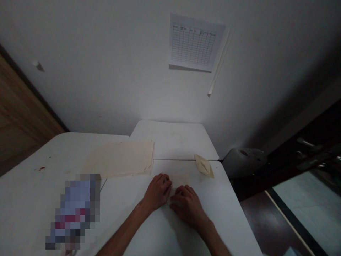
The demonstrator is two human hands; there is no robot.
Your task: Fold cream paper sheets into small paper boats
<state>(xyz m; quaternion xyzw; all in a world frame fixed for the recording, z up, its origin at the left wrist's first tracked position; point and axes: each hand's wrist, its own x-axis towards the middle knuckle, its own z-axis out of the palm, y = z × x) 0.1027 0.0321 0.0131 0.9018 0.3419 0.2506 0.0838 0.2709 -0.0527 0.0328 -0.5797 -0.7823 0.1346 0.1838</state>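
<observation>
A small cream sheet of paper (179, 179) lies on the white table (213, 206), partly hidden under both hands. My left hand (159, 192) is closed, its curled fingers gripping the sheet's left side. On the sheet's near side, my right hand (188, 206) also has curled fingers on the paper, close beside the left fingertips. Exactly where the fingertips meet the paper is hard to make out. A folded cream paper piece (204, 166) with a raised centre sits beyond my right hand, near the table's right edge.
A stack of cream paper sheets (119, 158) lies at the left. A blurred-out phone-like object (74, 206) is nearer on that side. Behind stands a second white tabletop (173, 138) against the wall, which bears a printed table sheet (195, 42). A grey-white bin-like object (243, 163) stands right.
</observation>
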